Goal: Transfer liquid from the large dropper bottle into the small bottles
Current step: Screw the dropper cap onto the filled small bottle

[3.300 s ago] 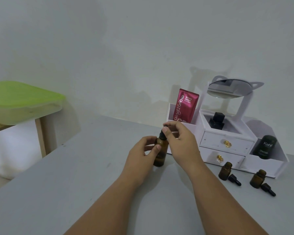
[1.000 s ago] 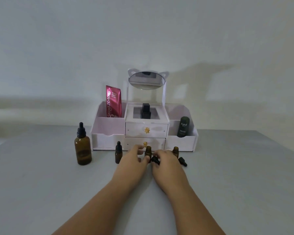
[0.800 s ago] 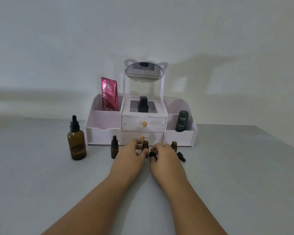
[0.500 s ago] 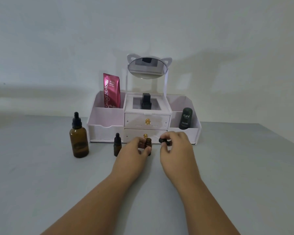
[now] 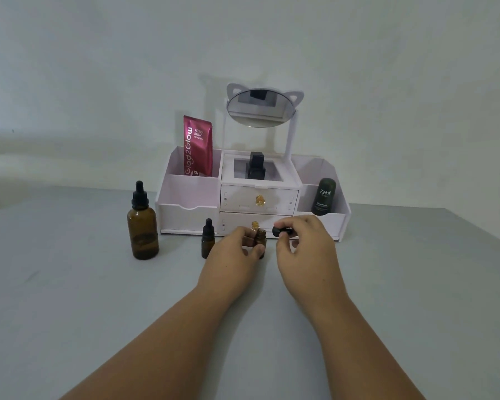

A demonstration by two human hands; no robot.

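Raised off the surface (image 5: 70, 284), the cap (image 5: 280, 230) is pinched in right hand (image 5: 306, 252) fingers before the organizer (image 5: 185, 197). Left hand (image 5: 228, 261) fingers grip the open bottle (image 5: 261, 238), likely steadying it for capping.

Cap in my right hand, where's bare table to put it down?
Bare table lies right of the right hand with the cap, in front of the right end of the organizer, and between the large bottle and the capped small bottle. It is crowded around the open bottle the left hand holds.
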